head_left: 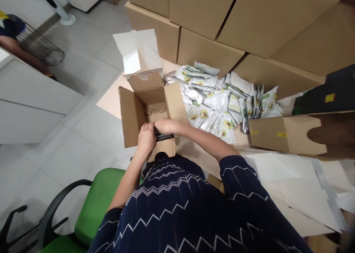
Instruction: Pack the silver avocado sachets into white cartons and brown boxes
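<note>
An open brown cardboard box [154,97] stands before my body with its flaps folded outward. Inside its near end is a row of thin packets [164,136], dark and silvery at their edges. My left hand [146,136] reaches in at the left, its fingers curled against the packets. From the right, my right hand [166,127] comes in beside it, fingers bent down and closed at the top of the packets. The fingertips of both hands are partly hidden. Right of the box lies a heap of white and silver pouches [219,99] printed with avocados.
An open white box [142,55] sits behind the brown one. Large cartons [210,49] are stacked along the back. At right are a long open carton [269,134] and flat white sheets [294,186]. A green chair [97,205] is at left; another person's arm [24,55] shows far left.
</note>
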A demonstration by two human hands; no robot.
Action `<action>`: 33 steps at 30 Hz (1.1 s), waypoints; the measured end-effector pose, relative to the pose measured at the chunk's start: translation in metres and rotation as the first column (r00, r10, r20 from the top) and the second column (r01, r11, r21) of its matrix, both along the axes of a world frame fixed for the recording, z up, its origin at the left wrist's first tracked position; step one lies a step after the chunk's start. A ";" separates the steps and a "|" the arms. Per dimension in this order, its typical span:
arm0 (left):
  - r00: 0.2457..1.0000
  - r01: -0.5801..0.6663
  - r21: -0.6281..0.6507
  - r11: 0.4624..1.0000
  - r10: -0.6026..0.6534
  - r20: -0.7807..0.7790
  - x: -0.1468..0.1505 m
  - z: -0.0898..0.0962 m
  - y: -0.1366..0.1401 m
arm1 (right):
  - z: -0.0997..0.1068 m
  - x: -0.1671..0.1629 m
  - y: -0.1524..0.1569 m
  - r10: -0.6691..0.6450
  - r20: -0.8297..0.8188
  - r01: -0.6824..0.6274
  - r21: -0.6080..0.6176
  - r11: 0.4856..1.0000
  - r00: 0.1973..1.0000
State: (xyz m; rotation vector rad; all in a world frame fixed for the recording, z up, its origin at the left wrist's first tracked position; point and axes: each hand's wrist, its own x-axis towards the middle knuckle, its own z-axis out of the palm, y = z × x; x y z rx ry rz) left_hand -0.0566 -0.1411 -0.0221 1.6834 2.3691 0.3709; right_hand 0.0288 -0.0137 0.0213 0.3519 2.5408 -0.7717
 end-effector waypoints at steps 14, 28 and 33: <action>0.996 0.093 -0.156 0.983 -0.094 0.001 -0.007 0.008 0.010 | -0.076 0.133 0.055 -0.735 -0.295 0.787 0.127 0.604 0.611; 0.992 0.126 0.024 0.992 -0.127 0.023 -0.001 -0.006 -0.001 | -0.108 0.140 0.028 -0.601 -0.147 0.579 0.517 0.630 0.785; 0.992 0.126 -0.030 0.992 -0.127 -0.016 0.004 0.000 -0.001 | -0.053 0.156 0.047 -0.635 -0.219 0.642 0.509 0.574 0.741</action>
